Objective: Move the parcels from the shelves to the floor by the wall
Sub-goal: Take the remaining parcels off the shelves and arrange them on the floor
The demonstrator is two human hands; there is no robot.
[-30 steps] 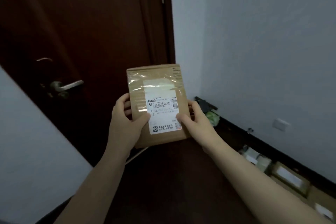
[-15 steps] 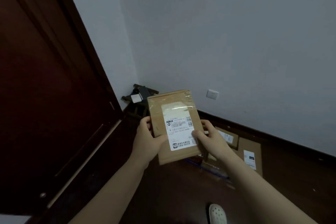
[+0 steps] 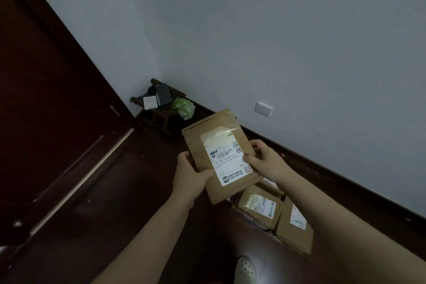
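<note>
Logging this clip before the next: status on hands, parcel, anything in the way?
Left hand, right hand grip the brown parcel, label up. Held over the parcel pile by the wall. Nothing seen in the way.

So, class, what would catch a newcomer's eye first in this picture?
A brown parcel with a white label sits mid-frame, gripped by the left hand and right hand. Just below it, more parcels lie on the dark floor beside the pale wall. A dark door fills the left side.
</note>
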